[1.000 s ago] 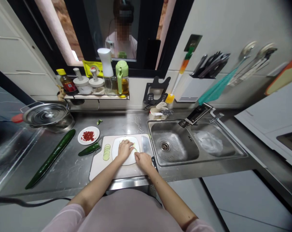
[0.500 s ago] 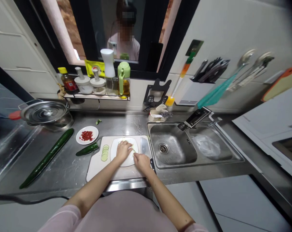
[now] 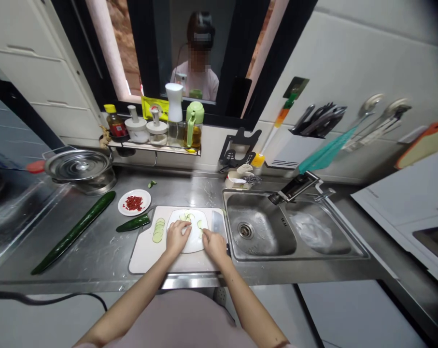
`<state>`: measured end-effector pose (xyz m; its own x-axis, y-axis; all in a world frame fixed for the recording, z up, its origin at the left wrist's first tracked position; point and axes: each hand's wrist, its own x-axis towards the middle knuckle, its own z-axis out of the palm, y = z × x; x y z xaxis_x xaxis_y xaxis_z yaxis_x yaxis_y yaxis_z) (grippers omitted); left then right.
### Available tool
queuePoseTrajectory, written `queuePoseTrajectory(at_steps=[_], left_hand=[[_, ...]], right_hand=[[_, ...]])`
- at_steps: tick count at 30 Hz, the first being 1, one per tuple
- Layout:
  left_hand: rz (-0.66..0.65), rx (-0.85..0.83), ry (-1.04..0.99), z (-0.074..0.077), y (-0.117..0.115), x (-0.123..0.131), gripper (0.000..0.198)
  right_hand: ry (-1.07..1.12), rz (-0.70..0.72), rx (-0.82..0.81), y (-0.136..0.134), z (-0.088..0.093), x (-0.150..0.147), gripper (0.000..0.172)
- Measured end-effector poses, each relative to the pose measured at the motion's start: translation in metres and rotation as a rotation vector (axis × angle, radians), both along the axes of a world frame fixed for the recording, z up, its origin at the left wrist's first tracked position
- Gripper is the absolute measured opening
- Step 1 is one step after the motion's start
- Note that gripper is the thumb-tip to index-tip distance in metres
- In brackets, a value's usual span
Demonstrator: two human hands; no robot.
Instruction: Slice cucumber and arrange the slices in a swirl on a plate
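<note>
Head view puts the slices (image 3: pixel 200 224) on the plate (image 3: pixel 194 244), just beyond the left hand (image 3: pixel 176 238) and right hand (image 3: pixel 215 246), the rightmost ones nearer the latter, both sets of fingers curled, though whether either grip pinches a slice I cannot tell.

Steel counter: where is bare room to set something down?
Bare counter lies between long cucumber and cutting board, nearer than the cut cucumber, and behind the board, between green scraps and sink. The board is crowded: square plate, cucumber slices, left hand, right hand.
</note>
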<state>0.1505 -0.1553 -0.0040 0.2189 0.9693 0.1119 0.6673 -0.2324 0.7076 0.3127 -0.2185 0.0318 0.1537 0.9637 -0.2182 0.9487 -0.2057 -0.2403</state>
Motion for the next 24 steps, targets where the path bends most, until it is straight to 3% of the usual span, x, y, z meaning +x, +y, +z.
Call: queuePoseTrajectory(at_steps=[7,11,19,24], left_hand=[[0.263,0.014,0.001,-0.012,-0.016,-0.073,0.024],[0.353,-0.004,-0.002,-0.016,-0.023,-0.101,0.025],[0.390,-0.089,0.045,-0.021,-0.052,-0.112,0.024],[0.426,-0.128,0.130,-0.015,-0.054,-0.114,0.025]], right_hand=[[0.045,-0.079,0.060,-0.005,-0.001,0.001,0.036],[0.122,-0.132,0.138,-0.019,-0.003,-0.002,0.036],[0.209,-0.122,0.209,-0.044,-0.011,-0.011,0.035],[0.219,-0.113,0.216,-0.047,-0.011,-0.011,0.035]])
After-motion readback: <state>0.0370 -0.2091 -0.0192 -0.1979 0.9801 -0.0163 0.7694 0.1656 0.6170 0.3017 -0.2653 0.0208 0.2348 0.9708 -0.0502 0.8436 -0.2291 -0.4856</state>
